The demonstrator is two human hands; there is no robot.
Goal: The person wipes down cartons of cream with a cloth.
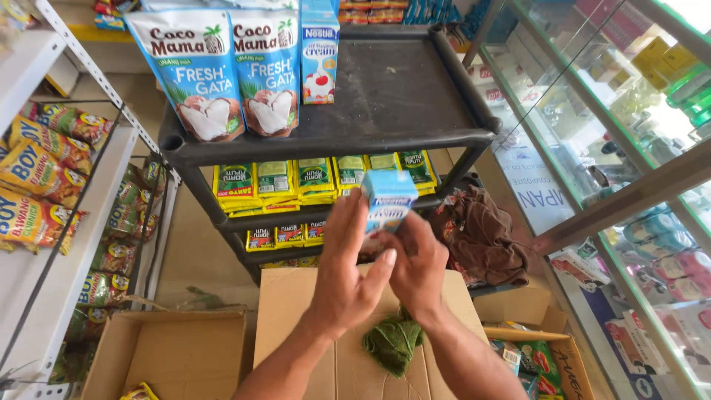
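We have both hands up in front of the dark plastic shelf rack (326, 137), and between them sits a small light-blue carton (387, 201). Our right hand (419, 268) grips it from below and behind, fingers wrapped round its lower part. Our left hand (348, 267) is flat, fingers together and straight, pressing against the carton's left face. The carton stands upright, long axis vertical, top toward the rack's upper shelf, printed front facing us. The right hand is the one carrying it; the left only steadies. Below our wrists lies a crumpled green cloth (393, 342) on a closed cardboard box (296, 311). Up on the top shelf stands a matching blue carton (319, 52) beside two coconut-milk pouches (233, 70).
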